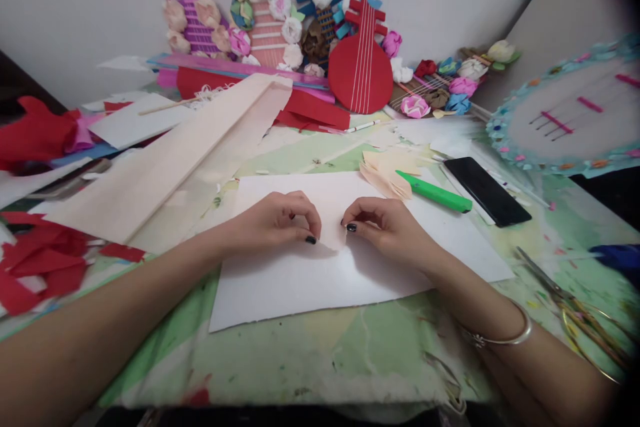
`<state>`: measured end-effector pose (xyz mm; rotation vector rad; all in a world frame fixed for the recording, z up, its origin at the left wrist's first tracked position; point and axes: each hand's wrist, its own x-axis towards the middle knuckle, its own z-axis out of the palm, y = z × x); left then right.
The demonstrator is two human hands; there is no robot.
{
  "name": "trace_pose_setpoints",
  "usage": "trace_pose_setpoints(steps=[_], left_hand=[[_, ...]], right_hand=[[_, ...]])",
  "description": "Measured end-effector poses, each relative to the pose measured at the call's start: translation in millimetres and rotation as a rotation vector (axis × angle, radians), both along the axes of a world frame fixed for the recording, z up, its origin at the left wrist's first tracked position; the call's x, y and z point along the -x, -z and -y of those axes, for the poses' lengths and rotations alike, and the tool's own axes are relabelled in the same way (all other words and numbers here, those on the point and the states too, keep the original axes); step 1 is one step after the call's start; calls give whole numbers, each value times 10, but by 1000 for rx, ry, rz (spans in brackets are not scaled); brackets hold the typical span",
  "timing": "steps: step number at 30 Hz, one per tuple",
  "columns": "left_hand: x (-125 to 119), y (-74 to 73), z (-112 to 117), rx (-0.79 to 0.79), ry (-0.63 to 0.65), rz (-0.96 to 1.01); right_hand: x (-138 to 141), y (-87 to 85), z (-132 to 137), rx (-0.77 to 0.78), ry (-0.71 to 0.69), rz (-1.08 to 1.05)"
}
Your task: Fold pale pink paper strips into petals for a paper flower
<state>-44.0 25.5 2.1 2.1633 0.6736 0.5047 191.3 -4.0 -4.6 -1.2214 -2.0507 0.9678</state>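
A small cream paper piece lies on a white sheet in the middle of the table. My left hand pinches its left edge with curled fingers. My right hand pinches its right edge the same way. Both thumbs, with dark nails, press near the paper's lower corner. A silver bangle sits on my right wrist.
A stack of cream paper pieces, a green marker and a black phone lie to the right. Scissors rest at the right edge. Red paper scraps are left; a long cream paper and paper-flower crafts stand behind.
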Motion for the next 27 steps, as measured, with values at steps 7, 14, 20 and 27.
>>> trace_pose_setpoints(steps=[7, 14, 20, 27], left_hand=[[-69, 36, 55, -68, 65, -91], [-109, 12, 107, -111, -10, -119], [-130, 19, 117, -109, -21, -88], [-151, 62, 106, -134, -19, -89]], right_hand=[[80, -40, 69, -102, -46, 118], [115, -4, 81, -115, -68, 204], [133, -39, 105, -91, -66, 236], [138, -35, 131, -29, -52, 258]])
